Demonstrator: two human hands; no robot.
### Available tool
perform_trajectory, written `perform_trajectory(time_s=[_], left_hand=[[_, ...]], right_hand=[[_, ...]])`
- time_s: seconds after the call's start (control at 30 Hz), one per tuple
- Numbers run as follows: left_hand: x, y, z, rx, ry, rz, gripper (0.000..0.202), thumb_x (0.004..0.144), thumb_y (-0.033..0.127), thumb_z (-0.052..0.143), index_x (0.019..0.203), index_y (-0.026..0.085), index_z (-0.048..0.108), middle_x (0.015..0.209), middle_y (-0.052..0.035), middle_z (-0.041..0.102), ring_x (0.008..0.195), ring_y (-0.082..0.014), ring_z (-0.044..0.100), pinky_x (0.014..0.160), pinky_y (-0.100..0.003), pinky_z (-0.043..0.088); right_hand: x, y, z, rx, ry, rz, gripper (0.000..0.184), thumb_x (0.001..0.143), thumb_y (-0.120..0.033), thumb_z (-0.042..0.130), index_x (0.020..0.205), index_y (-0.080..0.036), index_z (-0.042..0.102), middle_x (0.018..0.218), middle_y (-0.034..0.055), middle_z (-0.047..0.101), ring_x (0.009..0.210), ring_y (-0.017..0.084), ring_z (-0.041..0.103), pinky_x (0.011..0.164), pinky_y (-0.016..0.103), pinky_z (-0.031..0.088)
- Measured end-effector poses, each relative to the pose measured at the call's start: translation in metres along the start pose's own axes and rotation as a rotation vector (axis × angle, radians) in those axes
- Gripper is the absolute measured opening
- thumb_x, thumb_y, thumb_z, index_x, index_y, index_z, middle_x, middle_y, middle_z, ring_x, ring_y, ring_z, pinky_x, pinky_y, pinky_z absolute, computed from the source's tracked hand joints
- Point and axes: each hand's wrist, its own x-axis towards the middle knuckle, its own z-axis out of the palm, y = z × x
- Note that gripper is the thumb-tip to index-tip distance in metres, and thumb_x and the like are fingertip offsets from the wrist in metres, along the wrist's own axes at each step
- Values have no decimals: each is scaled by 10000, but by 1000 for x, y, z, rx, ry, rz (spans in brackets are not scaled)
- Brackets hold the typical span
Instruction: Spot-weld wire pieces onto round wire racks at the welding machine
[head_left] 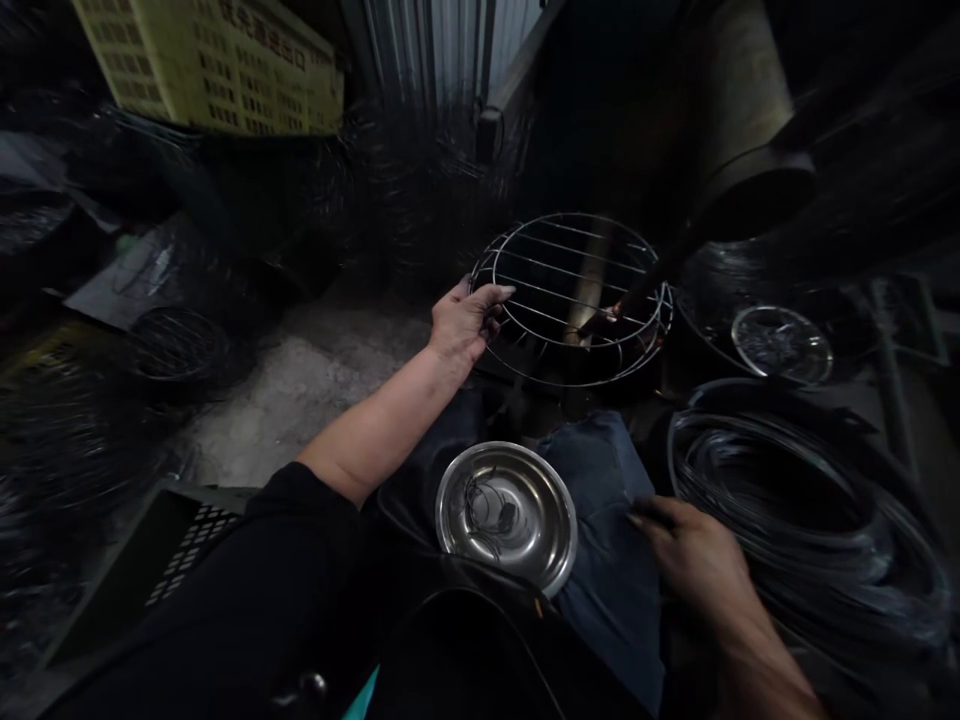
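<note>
Wire rack (pixel 564 298), the round kind with a double rim and straight bars across, sits out in front of the knees, tilted a bit. The left hand (pixel 465 322) has its near edge pinched, thumb over the top and the other fingers wrapped under the rim. A dark rod (pixel 660 268) slants down across the far side, its coppery end over the bars; can't tell if it's actually touching. My read is that the step in hand is lining the rack up at that end, so the next move calls for a firm rim grip and small shifts or turns. Right hand (pixel 694 555) is down beside the blue trouser leg (pixel 607 480), fingers curled, but it's blurry and I honestly can't tell whether there's anything in them. Metal bowl (pixel 536 545) in the lap has some thin bent wire bits (pixel 484 500) inside. Further out there's a big wire coil (pixel 757 545) on the right, plus a yellow crate (pixel 225 70) up on the left.
</note>
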Motion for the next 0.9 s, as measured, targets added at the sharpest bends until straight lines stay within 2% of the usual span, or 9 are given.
perform_trajectory(time_s=[0.1, 0.2, 0.3, 0.37, 0.53, 0.6, 0.7, 0.9], left_hand=[[0, -1, 2, -2, -27, 31, 287, 598, 69, 774, 773, 177, 573, 591, 53, 565, 485, -53, 502, 456, -188, 337], [1, -3, 5, -9, -37, 54, 313, 570, 81, 779, 785, 176, 572, 589, 61, 568, 470, -53, 491, 446, -189, 335], [3, -4, 7, -6, -41, 61, 337, 545, 102, 794, 790, 176, 575, 583, 69, 561, 467, -54, 484, 435, -186, 328], [6, -4, 8, -9, -32, 55, 349, 528, 109, 800, 786, 177, 574, 584, 70, 558, 470, -57, 487, 436, -186, 331], [15, -2, 12, -1, -38, 57, 330, 524, 114, 798, 770, 172, 586, 590, 66, 552, 469, -49, 479, 432, -181, 307], [17, -3, 14, 5, -49, 54, 325, 522, 106, 798, 772, 167, 600, 598, 63, 555, 472, -47, 481, 431, -182, 302], [19, -4, 17, -5, -50, 42, 321, 527, 88, 791, 789, 158, 621, 600, 61, 557, 478, -45, 482, 431, -182, 299], [22, -4, 21, -30, -53, 17, 336, 528, 61, 783, 824, 144, 647, 577, 52, 569, 474, -47, 477, 409, -177, 256]], right_hand=[[27, -30, -22, 98, 107, -104, 328, 753, -425, 527, 851, -244, 782, 885, 88, 777, 833, 284, 726, 765, 385, 551], [60, -81, -40, 176, 301, -255, 344, 780, -431, 544, 895, -220, 790, 889, 92, 778, 836, 277, 727, 803, 386, 549], [88, -126, -43, 220, 446, -249, 327, 781, -405, 567, 870, -189, 796, 800, 102, 762, 753, 273, 715, 730, 375, 541], [98, -142, -35, 337, 496, -203, 311, 777, -393, 596, 874, -176, 798, 744, 91, 748, 697, 260, 704, 678, 362, 536], [103, -149, -5, 887, 565, -57, 299, 754, -397, 709, 894, -139, 764, 648, 37, 700, 531, 202, 667, 492, 290, 516], [102, -149, 2, 1029, 606, -25, 289, 718, -389, 759, 856, -135, 745, 641, 24, 690, 507, 191, 664, 449, 268, 512], [100, -150, 7, 1098, 666, -12, 261, 689, -361, 800, 808, -139, 728, 623, 6, 677, 513, 182, 676, 454, 248, 530], [99, -147, 13, 1089, 738, -26, 261, 691, -366, 822, 775, -146, 710, 635, -1, 679, 509, 178, 678, 503, 265, 566]])
